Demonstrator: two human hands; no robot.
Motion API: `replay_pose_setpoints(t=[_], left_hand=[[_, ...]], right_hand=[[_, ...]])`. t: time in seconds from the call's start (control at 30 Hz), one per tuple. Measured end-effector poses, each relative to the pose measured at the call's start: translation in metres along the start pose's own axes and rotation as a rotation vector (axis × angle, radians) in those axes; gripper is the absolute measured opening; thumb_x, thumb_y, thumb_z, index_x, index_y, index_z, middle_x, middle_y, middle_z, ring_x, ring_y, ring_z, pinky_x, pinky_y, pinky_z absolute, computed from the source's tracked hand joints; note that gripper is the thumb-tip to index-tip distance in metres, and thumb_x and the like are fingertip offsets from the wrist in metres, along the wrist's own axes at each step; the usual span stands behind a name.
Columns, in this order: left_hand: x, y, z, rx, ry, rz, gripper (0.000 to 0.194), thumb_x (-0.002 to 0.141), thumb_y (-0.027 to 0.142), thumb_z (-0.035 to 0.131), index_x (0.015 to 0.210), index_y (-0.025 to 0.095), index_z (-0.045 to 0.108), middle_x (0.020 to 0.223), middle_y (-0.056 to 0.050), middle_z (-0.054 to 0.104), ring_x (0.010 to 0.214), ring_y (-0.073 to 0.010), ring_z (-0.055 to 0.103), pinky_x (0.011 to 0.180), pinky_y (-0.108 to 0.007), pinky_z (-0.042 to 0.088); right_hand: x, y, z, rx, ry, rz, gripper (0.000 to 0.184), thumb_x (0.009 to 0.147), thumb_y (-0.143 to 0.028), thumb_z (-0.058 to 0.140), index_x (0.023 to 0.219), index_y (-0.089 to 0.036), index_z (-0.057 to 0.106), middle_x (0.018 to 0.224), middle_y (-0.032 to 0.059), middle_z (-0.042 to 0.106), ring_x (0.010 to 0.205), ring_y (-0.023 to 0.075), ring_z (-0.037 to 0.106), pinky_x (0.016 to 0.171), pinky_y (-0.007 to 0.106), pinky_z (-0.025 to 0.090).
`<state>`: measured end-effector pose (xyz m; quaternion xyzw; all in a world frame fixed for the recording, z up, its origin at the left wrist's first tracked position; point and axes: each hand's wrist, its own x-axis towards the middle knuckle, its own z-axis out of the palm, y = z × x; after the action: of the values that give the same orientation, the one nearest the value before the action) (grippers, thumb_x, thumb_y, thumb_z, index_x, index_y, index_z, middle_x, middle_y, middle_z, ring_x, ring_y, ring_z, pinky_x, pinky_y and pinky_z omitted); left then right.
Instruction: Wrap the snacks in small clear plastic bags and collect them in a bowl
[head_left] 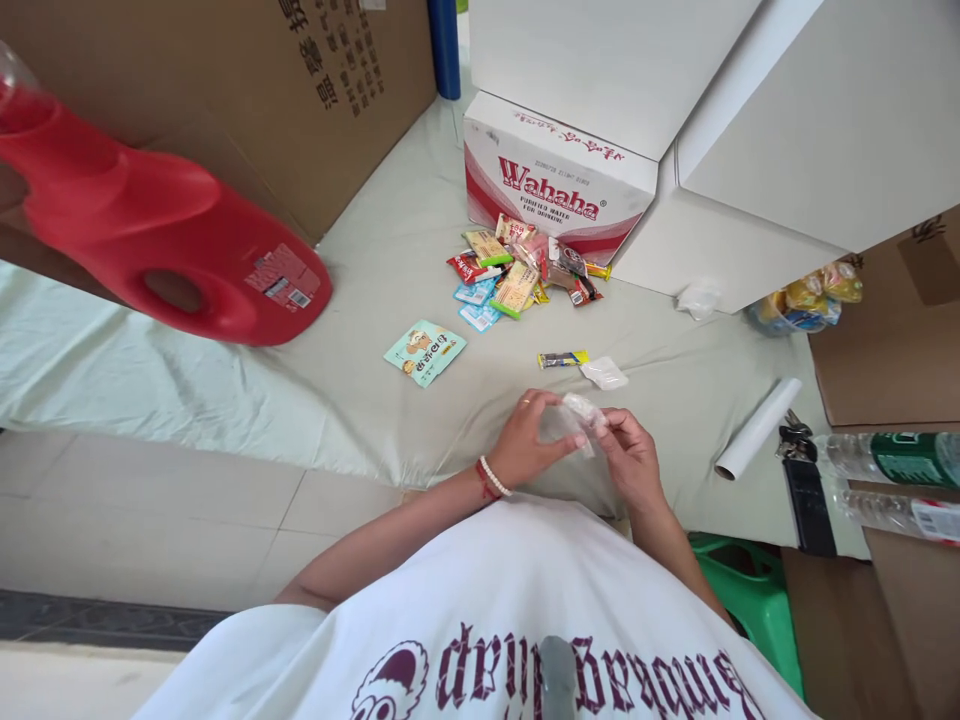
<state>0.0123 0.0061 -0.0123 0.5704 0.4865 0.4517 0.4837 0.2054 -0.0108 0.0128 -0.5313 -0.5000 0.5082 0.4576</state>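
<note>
Between my two hands, close to the table's front edge, is a crinkled clear plastic bag (583,410). My left hand (529,436) has thumb and fingers closed around its left side. The fingertips of my right hand (630,452) pinch its right edge. Just beyond the bag lie a folded white plastic piece (604,373) and a small yellow and dark snack stick (562,359). A light green snack packet (425,352) rests flat to the left. Farther back, several colourful wrapped snacks (517,275) are heaped together.
A Wahaha carton (559,180) stands behind the snacks. The large red jug (180,240) is at left, beside a brown cardboard box (225,90). To the right are a white roll (757,428), keys (796,437), a black phone-like object (808,507) and plastic bottles (911,458).
</note>
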Motion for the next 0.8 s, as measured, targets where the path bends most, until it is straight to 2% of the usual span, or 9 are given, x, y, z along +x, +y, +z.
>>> replay_pose_setpoints(t=[0.07,0.13,0.2,0.33,0.43,0.57,0.67,0.73,0.8], left_hand=[[0.005,-0.001,0.005,-0.049,-0.051,-0.065,0.023,0.078,0.039,0.076,0.089,0.02,0.071,0.095,-0.007,0.07,0.092,-0.0231,0.064,0.089,-0.036,0.05],[0.007,-0.008,0.004,-0.113,-0.036,-0.098,0.018,0.082,0.037,0.07,0.085,0.02,0.073,0.097,-0.007,0.073,0.094,-0.0225,0.065,0.089,-0.035,0.05],[0.008,-0.015,0.0,-0.137,0.023,-0.127,0.018,0.082,0.037,0.07,0.085,0.02,0.075,0.101,-0.008,0.074,0.098,-0.0227,0.066,0.09,-0.034,0.05],[0.009,-0.022,-0.009,-0.226,0.147,-0.28,0.027,0.08,0.046,0.072,0.078,0.019,0.068,0.084,-0.003,0.071,0.082,-0.018,0.064,0.077,-0.029,0.051],[0.012,-0.018,-0.008,-0.432,0.224,-0.357,0.035,0.079,0.053,0.073,0.083,0.021,0.06,0.085,0.0,0.067,0.08,-0.0148,0.065,0.07,-0.026,0.052],[0.015,-0.011,-0.011,-0.661,0.282,-0.418,0.046,0.071,0.055,0.08,0.088,0.022,0.053,0.083,0.002,0.065,0.081,-0.0133,0.068,0.071,-0.025,0.053],[0.013,-0.007,-0.019,-0.694,0.257,-0.409,0.048,0.07,0.054,0.083,0.088,0.022,0.052,0.086,0.001,0.066,0.084,-0.0137,0.069,0.072,-0.025,0.054],[0.009,-0.005,-0.024,-0.692,0.215,-0.39,0.045,0.073,0.053,0.081,0.087,0.021,0.052,0.089,0.0,0.067,0.086,-0.0145,0.069,0.074,-0.026,0.055],[0.005,-0.003,-0.026,-0.687,0.178,-0.376,0.041,0.076,0.052,0.079,0.084,0.021,0.053,0.086,0.0,0.066,0.087,-0.0152,0.069,0.076,-0.028,0.056]], right_hand=[[0.002,-0.007,0.005,-0.029,0.004,-0.012,0.025,0.09,-0.047,0.07,0.088,-0.023,0.064,0.088,0.0015,0.066,0.08,0.0162,0.058,0.074,0.029,0.047],[0.006,-0.011,0.005,-0.033,0.097,-0.02,0.025,0.09,-0.046,0.07,0.087,-0.023,0.062,0.079,-0.0008,0.062,0.072,0.014,0.055,0.069,0.027,0.045],[0.01,-0.011,0.001,-0.013,0.188,0.005,0.027,0.09,-0.047,0.07,0.086,-0.023,0.059,0.072,-0.003,0.059,0.062,0.012,0.052,0.06,0.025,0.044],[0.013,-0.007,-0.009,-0.018,0.255,0.091,0.031,0.089,-0.052,0.068,0.087,-0.024,0.056,0.063,-0.0059,0.055,0.049,0.0105,0.049,0.045,0.023,0.039],[0.011,-0.006,-0.009,-0.014,0.352,0.024,0.029,0.09,-0.05,0.068,0.09,-0.024,0.055,0.064,-0.0065,0.056,0.05,0.0102,0.052,0.048,0.023,0.042],[0.01,-0.003,-0.009,0.089,0.522,-0.051,0.029,0.088,-0.048,0.07,0.091,-0.024,0.054,0.072,-0.0054,0.06,0.055,0.0097,0.056,0.054,0.024,0.045],[0.008,0.007,-0.024,0.049,0.449,0.088,0.034,0.084,-0.052,0.072,0.089,-0.023,0.055,0.068,-0.0052,0.059,0.053,0.011,0.054,0.05,0.024,0.041],[0.005,0.016,-0.043,-0.113,0.308,0.211,0.035,0.081,-0.055,0.072,0.085,-0.023,0.058,0.064,-0.0036,0.059,0.053,0.0131,0.053,0.05,0.026,0.04],[0.001,0.022,-0.062,-0.366,0.237,0.249,0.035,0.079,-0.055,0.071,0.083,-0.022,0.063,0.069,0.0003,0.064,0.059,0.016,0.056,0.056,0.029,0.044]])
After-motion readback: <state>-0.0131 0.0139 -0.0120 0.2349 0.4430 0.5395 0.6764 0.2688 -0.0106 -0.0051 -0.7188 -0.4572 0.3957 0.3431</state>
